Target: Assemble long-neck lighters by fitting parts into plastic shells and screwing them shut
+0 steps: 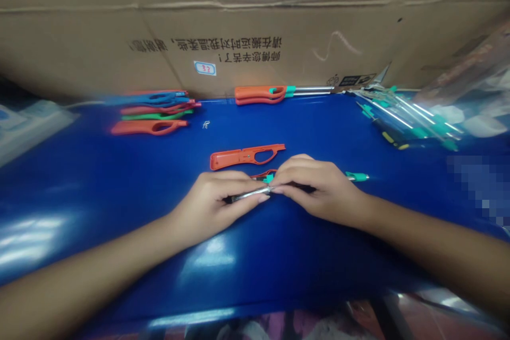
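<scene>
The silver piece (252, 193) is partly covered by the left fingers (239, 187); towards three o'clock, green-tipped rods (420, 132) are blurred.

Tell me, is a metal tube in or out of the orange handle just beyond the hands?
Out. The handle ends bare at right; nothing sticks out there, unlike the lighters behind, with silver tubes.

We see the left hand (217, 196) holding a silvery piece (251, 193), its end pinched in the right hand (319, 186); an orange casing (237, 157) lies beyond on the blue tabletop (139, 180).
</scene>
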Demonstrator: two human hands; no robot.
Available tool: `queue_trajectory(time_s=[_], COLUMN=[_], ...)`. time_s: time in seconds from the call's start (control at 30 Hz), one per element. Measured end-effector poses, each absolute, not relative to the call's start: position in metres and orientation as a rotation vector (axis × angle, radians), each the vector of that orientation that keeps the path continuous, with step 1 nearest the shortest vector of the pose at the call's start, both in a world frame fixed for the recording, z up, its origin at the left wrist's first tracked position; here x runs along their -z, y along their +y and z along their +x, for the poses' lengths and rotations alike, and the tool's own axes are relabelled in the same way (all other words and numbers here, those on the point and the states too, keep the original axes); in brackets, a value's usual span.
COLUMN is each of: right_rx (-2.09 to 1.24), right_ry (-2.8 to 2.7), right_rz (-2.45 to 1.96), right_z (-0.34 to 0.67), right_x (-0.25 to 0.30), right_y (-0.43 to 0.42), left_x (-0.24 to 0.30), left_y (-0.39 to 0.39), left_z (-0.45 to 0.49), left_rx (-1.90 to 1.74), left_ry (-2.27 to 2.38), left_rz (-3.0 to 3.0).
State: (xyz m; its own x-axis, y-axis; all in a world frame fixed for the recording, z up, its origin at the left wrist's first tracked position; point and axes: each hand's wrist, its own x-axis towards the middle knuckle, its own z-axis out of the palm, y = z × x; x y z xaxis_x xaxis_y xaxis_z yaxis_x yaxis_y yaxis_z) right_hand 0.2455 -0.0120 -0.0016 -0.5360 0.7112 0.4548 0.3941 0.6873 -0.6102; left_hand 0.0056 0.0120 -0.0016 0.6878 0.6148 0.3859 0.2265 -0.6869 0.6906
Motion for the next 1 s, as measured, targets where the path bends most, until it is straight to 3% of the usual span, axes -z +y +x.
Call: queue_trajectory(time_s=[0.7,1.0], right_rx=[-0.585,-0.403], right_ry=[-2.152,-2.445], right_rz=[-0.792,-1.023], right_z=[0.247,0.257], right_x=[0.001,-0.004], right_y=[-0.010,-0.009], left_x=[0.006,-0.010], left_y=[0.012,0.013], left_z=[0.005,0.001], left_rx=[-0.831,-0.852], left_ry=[0.609,0.665], left_rz=[2.275,2.348])
